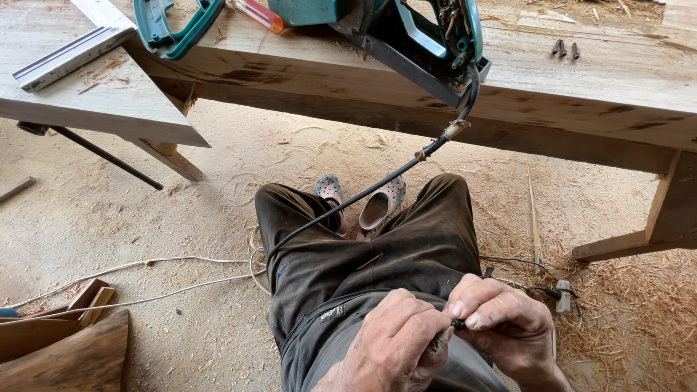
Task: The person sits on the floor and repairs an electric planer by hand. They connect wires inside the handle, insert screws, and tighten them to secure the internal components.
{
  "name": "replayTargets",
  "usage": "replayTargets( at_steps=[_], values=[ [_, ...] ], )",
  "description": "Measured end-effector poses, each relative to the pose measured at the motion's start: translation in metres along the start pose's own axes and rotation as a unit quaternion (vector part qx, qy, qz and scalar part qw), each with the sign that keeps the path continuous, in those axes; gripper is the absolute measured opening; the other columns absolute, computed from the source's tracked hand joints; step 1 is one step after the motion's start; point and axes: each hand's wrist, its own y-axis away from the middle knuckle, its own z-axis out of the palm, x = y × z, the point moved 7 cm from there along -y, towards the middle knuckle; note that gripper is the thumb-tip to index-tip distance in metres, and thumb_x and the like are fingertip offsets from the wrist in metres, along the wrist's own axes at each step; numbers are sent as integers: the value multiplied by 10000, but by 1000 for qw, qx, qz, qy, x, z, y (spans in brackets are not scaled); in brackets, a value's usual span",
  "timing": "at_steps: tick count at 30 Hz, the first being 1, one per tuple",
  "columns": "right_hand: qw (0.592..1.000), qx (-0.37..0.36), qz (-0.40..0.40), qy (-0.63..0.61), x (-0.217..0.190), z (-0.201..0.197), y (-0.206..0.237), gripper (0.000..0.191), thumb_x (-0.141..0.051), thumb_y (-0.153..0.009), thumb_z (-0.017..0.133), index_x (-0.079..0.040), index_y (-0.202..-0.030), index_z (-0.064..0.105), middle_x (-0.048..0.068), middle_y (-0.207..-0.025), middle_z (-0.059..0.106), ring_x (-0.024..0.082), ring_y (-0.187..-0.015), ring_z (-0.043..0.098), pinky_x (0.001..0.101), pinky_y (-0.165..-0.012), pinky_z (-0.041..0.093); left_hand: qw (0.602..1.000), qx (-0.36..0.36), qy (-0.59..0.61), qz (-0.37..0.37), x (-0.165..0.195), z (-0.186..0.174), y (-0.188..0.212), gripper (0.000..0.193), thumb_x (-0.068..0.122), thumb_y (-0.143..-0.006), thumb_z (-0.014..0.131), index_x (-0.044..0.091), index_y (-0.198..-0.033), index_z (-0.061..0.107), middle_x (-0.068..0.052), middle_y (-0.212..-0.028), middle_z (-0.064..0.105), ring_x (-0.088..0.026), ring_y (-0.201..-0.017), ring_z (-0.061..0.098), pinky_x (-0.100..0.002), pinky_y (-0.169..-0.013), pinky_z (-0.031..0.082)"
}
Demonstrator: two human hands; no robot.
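I sit with dark trousers over my lap. My left hand [396, 341] and my right hand [501, 323] meet over my thighs, both pinching a small dark end piece [457, 324] of a cable; the part between my fingers is mostly hidden. A black power cable [348, 203] runs from my lap up to a teal power saw [406, 33] that lies on the wooden workbench [581, 94]. The cable has a taped, frayed spot [454, 131] just below the saw.
A teal handle [174, 29] and an orange-handled screwdriver [258, 14] lie on the bench, with some screws [565, 49] at right. Clog-type sandals [377, 207] are on the sawdust floor. White cord [145, 279] trails left; wood offcuts [65, 348] at bottom left; a socket block [563, 296] at right.
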Motion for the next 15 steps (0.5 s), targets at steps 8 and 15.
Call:
replayTargets(
  at_steps=[8, 15],
  values=[
    [1000, 7, 16, -15, 7, -3, 4, 188, 42, -910, 778, -29, -1078, 733, 153, -1120, 742, 265, -991, 687, 402, -841, 572, 999, -17, -38, 25, 8, -3, -2, 323, -58, -832, 774, 10, -1109, 622, -112, -976, 648, -264, -862, 634, -373, -797, 527],
    [999, 13, 32, 24, 9, -6, 8, 227, 78, -881, 787, -22, -1073, 721, 157, -1112, 734, 254, -1016, 678, 380, -861, 572, 996, -36, -71, 37, 12, -4, -3, 349, -45, -810, 767, 2, -1118, 612, -118, -988, 648, -258, -872, 628, -378, -801, 525]
  ],
)
